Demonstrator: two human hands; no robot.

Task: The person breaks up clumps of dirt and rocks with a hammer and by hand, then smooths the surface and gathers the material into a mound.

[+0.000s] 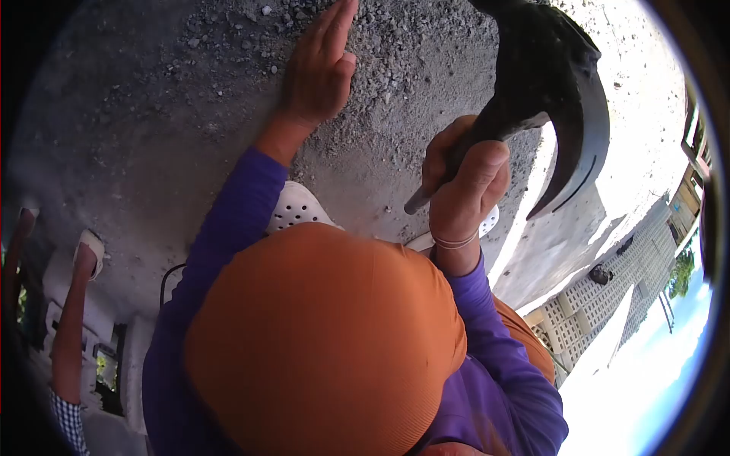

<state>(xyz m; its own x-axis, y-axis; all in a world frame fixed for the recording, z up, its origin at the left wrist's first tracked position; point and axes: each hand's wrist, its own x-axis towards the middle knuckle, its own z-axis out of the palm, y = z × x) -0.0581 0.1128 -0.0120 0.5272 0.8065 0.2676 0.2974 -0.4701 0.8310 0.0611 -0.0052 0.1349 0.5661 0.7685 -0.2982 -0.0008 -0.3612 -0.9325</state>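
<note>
My left hand (319, 83) is stretched out low over the gritty grey ground (395, 91), palm down, with its fingertips cut off by the top edge; I see nothing held in it. In my right hand (471, 171) is the handle of a dark claw hammer (544, 76), fingers wrapped round it. The hammer's head is up at the upper right, its curved claw pointing down, and the handle's end sticks out below my fist. A large round shape in orange cloth (327, 334) fills the lower middle and hides part of my body.
White clogs with holes (295, 207) are beside the orange cloth. Another person's leg (70, 334) and light shoe (91, 251) show at the left. Loose gravel (220, 30) lies at the top. Stacked hollow blocks (608, 296) stand at the right, near bright sunlit ground.
</note>
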